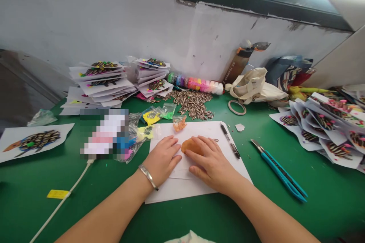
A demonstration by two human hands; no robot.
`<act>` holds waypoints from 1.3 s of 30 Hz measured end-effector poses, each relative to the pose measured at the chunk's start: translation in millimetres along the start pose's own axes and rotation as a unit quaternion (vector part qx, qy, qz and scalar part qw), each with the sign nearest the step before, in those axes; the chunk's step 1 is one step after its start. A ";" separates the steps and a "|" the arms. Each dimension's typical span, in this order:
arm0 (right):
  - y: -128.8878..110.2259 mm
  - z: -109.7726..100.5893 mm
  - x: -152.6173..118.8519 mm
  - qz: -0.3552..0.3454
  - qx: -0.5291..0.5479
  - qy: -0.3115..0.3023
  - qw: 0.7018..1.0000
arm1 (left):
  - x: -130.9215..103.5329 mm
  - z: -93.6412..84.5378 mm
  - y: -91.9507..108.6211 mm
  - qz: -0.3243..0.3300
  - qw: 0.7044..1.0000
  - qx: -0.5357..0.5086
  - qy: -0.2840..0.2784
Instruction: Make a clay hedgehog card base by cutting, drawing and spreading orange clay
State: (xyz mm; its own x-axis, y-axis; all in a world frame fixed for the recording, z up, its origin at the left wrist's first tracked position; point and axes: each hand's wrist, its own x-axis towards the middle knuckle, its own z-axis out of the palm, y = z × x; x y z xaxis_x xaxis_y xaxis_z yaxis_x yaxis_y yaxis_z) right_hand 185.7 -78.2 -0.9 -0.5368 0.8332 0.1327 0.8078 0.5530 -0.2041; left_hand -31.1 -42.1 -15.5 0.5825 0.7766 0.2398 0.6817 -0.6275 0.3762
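Note:
An orange-brown patch of modelling clay [188, 145] lies flattened on the white paper [162, 195] in front of me. The fingers of my right hand [212, 163] rest stretched out over its right side and hide part of it. My left hand [164, 159], with a silver bracelet at the wrist, lies on the paper just left of the clay, fingers extended and nothing in them. Behind the clay sits a small bag of orange clay [179, 123]. A black pen [229, 140] lies along the paper's right edge. One sunflower seed [216, 140] shows beyond my right fingers.
Sunflower seeds [194, 102] are heaped at the back. Stacks of seed pictures [102, 83] stand left and right [322, 129]. A blue utility knife [281, 172], tape roll [236, 107], cloth bag [256, 87], bottle [238, 64] and white cable [67, 197] are on the green table.

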 end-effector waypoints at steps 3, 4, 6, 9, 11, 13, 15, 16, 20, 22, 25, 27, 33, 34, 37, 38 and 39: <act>1.2 0.0 1.8 -0.011 0.006 -0.011 1.000 | 0.4 -0.8 0.7 0.001 1.000 0.002 0.000; 1.6 -0.5 1.8 -0.012 0.007 -0.014 1.000 | 0.4 -0.8 0.7 0.001 1.000 0.002 0.000; 2.3 -1.2 1.2 -0.011 0.007 -0.019 1.000 | 0.2 -0.3 0.4 0.003 1.000 0.001 0.002; 2.7 -0.8 0.4 0.000 0.002 -0.017 1.000 | -0.4 1.1 -0.5 0.005 1.000 -0.001 0.007; 2.5 0.1 0.5 0.007 -0.005 -0.017 1.000 | -0.6 1.7 -0.9 0.007 1.000 0.002 0.008; 2.1 1.1 1.1 0.003 -0.015 -0.025 1.000 | -0.5 1.6 -1.0 0.009 1.000 0.006 0.007; 1.7 1.8 1.8 -0.010 -0.024 -0.035 0.999 | -0.2 1.3 -0.8 0.011 1.000 0.008 0.006; 1.7 2.1 2.0 -0.015 -0.027 -0.039 0.999 | 0.0 1.2 -0.7 0.011 1.000 0.008 0.007; 2.4 2.9 2.0 -0.007 -0.030 -0.035 0.999 | -0.2 2.2 -1.3 0.009 1.000 0.002 0.015; 3.0 3.3 1.6 0.006 -0.030 -0.030 0.999 | -0.7 3.3 -1.9 0.008 1.000 -0.003 0.020; 3.6 4.3 1.3 -0.004 -0.035 -0.040 0.999 | -1.5 4.6 -2.8 0.010 1.000 -0.007 0.027; 3.8 5.0 1.3 -0.018 -0.038 -0.051 0.998 | -1.8 4.9 -3.2 0.012 0.999 -0.011 0.031; 5.3 5.5 0.8 -0.003 -0.034 -0.033 0.999 | -0.8 3.6 -2.3 0.012 0.999 -0.004 0.029; 5.4 5.4 0.8 -0.003 -0.033 -0.031 0.999 | -0.7 3.4 -2.1 0.011 1.000 -0.003 0.027; 5.1 5.3 1.2 -0.019 -0.033 -0.037 0.999 | -0.7 3.1 -1.9 0.008 1.000 -0.004 0.022; 5.0 5.2 1.4 -0.022 -0.033 -0.039 0.998 | -0.7 3.2 -2.0 0.008 1.000 -0.006 0.023; 5.0 5.0 1.4 -0.020 -0.032 -0.038 0.999 | -0.8 3.2 -2.1 0.008 1.000 -0.008 0.024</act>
State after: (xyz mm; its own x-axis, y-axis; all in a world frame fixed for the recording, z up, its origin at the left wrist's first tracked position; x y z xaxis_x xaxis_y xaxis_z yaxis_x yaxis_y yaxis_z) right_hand 187.8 -74.3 -6.5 -0.5838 0.8093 0.0654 0.7981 0.5868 -0.1364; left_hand -31.5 -41.6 -19.3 0.5705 0.7689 0.2885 0.6655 -0.6387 0.3863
